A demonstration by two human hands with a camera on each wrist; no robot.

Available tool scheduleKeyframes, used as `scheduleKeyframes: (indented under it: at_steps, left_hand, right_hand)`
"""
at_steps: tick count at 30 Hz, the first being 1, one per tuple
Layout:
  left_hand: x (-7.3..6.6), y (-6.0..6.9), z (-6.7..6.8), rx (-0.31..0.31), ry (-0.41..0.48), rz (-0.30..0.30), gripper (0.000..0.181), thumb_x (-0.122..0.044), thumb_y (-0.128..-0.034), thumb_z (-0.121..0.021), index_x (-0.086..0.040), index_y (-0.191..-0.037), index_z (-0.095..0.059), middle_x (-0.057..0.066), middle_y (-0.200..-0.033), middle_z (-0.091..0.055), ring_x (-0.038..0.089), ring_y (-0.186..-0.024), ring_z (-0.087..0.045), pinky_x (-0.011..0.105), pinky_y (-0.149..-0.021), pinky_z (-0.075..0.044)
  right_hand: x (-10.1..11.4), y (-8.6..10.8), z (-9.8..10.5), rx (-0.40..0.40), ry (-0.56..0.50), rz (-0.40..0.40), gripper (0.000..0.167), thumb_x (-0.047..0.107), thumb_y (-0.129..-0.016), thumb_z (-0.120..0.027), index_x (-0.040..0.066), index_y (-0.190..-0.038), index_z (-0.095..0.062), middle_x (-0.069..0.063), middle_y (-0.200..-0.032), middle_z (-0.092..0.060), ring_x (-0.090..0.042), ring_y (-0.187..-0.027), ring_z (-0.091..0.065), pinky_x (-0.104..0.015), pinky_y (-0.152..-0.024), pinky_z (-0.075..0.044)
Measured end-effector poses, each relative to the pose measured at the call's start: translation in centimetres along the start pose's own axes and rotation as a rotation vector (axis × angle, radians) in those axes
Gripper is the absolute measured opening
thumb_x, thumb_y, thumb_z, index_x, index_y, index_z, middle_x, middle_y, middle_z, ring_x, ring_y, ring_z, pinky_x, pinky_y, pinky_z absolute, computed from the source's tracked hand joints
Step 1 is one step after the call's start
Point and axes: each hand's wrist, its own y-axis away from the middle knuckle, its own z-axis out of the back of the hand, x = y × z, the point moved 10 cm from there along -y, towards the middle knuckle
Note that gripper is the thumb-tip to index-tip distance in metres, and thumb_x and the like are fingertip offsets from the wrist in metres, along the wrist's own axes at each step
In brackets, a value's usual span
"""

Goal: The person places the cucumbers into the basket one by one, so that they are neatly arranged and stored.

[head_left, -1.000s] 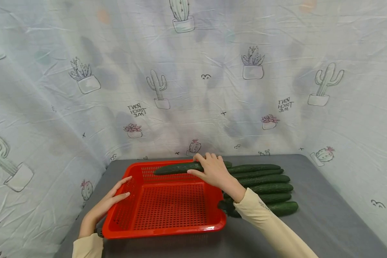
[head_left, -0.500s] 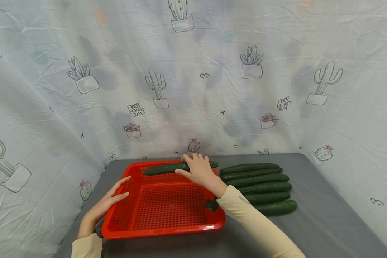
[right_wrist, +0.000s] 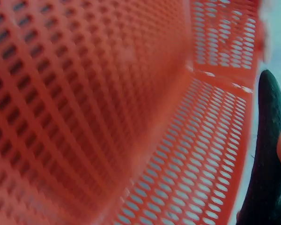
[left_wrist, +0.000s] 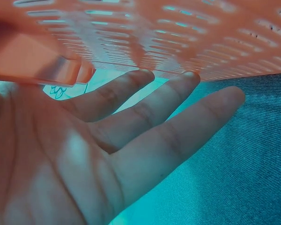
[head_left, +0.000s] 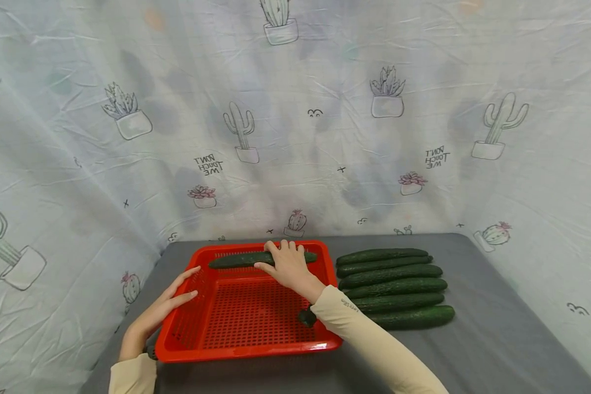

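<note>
My right hand [head_left: 287, 264] grips a dark green cucumber [head_left: 236, 260] from above, around its middle. The cucumber lies crosswise over the back part of a red plastic basket [head_left: 248, 353]; in the right wrist view the cucumber [right_wrist: 267, 154] shows along the rim of the perforated wall [right_wrist: 196, 154]. At the basket's left side, my left hand [head_left: 164, 306] holds the rim, with thumb and a finger over its inner side. In the left wrist view, the other fingers [left_wrist: 150, 131] stretch out beneath the rim, along the outer wall.
Several cucumbers [head_left: 394, 284] lie side by side on the grey table [head_left: 492, 339], right of the basket. A pale curtain [head_left: 315, 142] printed with cacti hangs behind and at both sides. A small black object [head_left: 307, 316] sits at the right wrist.
My right hand has carried the cucumber leftward, away from the row, until it is over the basket's back part. My left hand has stayed on the rim.
</note>
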Motion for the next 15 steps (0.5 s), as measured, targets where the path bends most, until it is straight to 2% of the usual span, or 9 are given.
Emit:
scheduleKeyframes:
  at_steps: [9,15]
  left_hand:
    - [-0.1,-0.1,0.0,0.004,0.001,-0.007,0.058,-0.026,-0.0979,-0.043,-0.029,-0.148,-0.013,0.012,-0.15,-0.013,0.04,-0.124,-0.038,0.045,-0.086,-0.049]
    - [0.2,-0.1,0.0,-0.006,-0.016,0.002,0.059,-0.028,-0.0974,-0.044,-0.029,-0.148,-0.013,0.011,-0.152,-0.008,0.041,-0.129,-0.03,0.049,-0.089,-0.046]
  right_hand:
    - [-0.4,-0.9,-1.7,0.006,0.003,-0.029,0.052,0.067,-0.085,-0.039,0.028,-0.12,-0.046,-0.008,-0.104,-0.051,-0.023,-0.084,-0.043,-0.034,-0.069,-0.03]
    - [-0.3,-1.3,-2.7,0.006,0.045,-0.054,0.051,0.066,-0.086,-0.038,0.027,-0.118,-0.045,-0.008,-0.1,-0.049,-0.024,-0.085,-0.042,-0.036,-0.071,-0.031]
